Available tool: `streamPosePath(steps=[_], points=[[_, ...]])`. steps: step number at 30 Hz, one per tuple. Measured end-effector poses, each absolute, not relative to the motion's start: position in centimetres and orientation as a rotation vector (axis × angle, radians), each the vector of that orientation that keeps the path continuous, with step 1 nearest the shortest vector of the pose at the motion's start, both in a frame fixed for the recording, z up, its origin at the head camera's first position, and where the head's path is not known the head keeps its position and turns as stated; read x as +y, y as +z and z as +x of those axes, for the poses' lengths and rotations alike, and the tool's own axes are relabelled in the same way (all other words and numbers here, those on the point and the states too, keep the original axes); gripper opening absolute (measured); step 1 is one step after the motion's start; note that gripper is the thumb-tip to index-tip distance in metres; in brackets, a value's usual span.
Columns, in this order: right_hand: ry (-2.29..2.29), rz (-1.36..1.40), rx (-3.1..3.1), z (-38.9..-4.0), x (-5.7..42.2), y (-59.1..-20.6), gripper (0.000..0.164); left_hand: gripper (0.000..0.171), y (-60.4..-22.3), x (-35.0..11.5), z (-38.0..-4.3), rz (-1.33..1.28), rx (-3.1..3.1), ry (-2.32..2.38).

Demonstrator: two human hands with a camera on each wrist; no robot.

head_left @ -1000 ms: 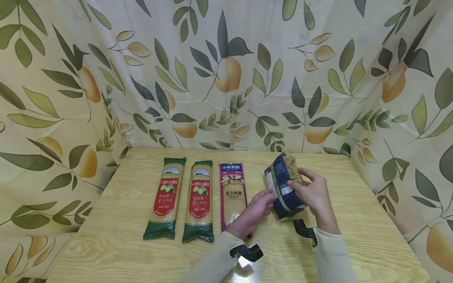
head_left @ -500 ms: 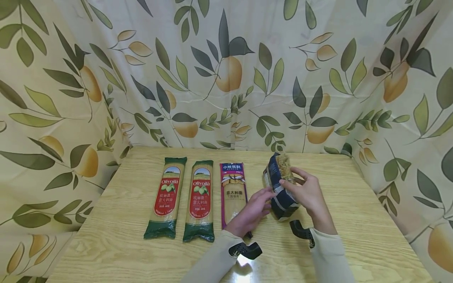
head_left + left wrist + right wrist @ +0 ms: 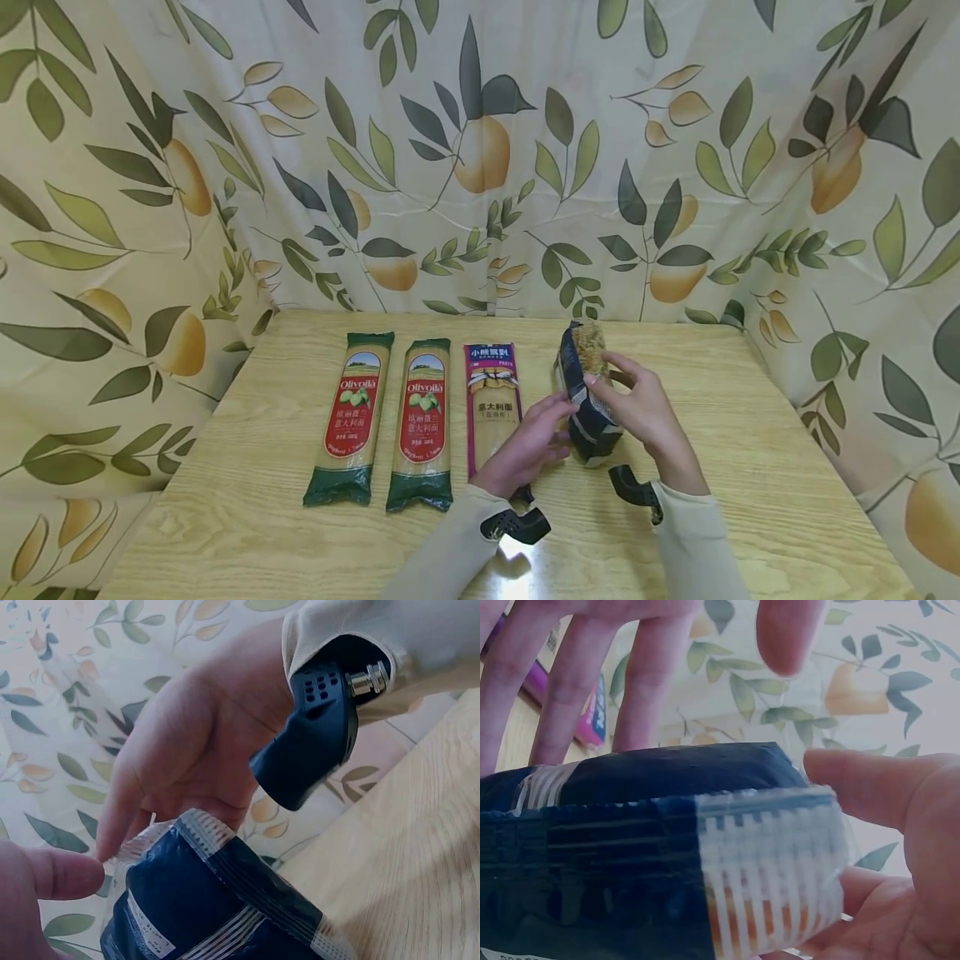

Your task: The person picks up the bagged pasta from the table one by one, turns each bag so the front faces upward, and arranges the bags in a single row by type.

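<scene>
Between my hands is a navy blue pasta bag (image 3: 581, 396) with a clear panel showing pale pasta, tilted up from the table. My right hand (image 3: 648, 417) holds its right side, thumb on the near face; the right wrist view shows this thumb and fingers on either side of the bag's end (image 3: 772, 862). My left hand (image 3: 528, 446) is at its left side, its fingers (image 3: 652, 682) fairly straight behind the bag, thumb standing off. A purple-edged spaghetti packet (image 3: 492, 400) lies partly under the left hand and wrist in the head view.
Two green-ended spaghetti packets (image 3: 356, 417) with red labels lie side by side on the left of the wooden table (image 3: 247, 467). A leaf-and-fruit patterned curtain (image 3: 480, 233) encloses the back and sides. Black wrist cameras (image 3: 516, 525) stick out from both sleeves.
The pasta bag has turned and shifted left, so more of its clear pasta side faces up. My right hand has moved left with it; the left hand has moved only slightly.
</scene>
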State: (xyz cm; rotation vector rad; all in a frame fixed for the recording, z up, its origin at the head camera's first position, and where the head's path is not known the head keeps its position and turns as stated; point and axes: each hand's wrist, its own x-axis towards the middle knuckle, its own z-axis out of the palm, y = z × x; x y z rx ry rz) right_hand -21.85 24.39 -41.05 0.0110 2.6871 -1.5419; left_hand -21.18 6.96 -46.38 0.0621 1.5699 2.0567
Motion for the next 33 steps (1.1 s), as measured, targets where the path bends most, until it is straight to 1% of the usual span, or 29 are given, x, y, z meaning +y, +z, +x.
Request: streamPosePath(steps=[3, 7, 11, 16, 21, 29, 33], points=[[-1.567, -0.040, 2.684, -21.8, 24.3, -41.1, 0.066, 0.070, -46.3, 7.0, -21.3, 0.061, 1.572, 2.058], [-1.604, -0.102, 2.679, -21.7, 24.2, -41.2, 0.055, 0.075, -46.3, 7.0, -21.4, 0.043, 1.578, 2.063], [-1.647, -0.092, 2.647, -21.8, 24.1, -41.2, 0.046, 0.078, -46.1, 6.9, -21.5, 0.024, 1.596, 2.071], [-1.724, -0.051, 2.541, -22.0, 23.9, -41.3, 0.049, 0.080, -45.9, 6.7, -21.6, 0.011, 1.612, 2.072], [-1.780, -0.082, 2.487, -22.1, 23.7, -41.5, 0.051, 0.080, -45.9, 6.6, -21.7, 0.016, 1.629, 2.063], [-1.746, -0.165, 2.528, -22.1, 23.4, -41.9, 0.052, 0.068, -46.1, 6.6, -21.9, 0.061, 1.631, 2.065], [-1.706, -0.212, 2.561, -22.2, 23.2, -42.3, 0.049, 0.063, -46.3, 6.5, -21.8, 0.076, 1.631, 2.062]])
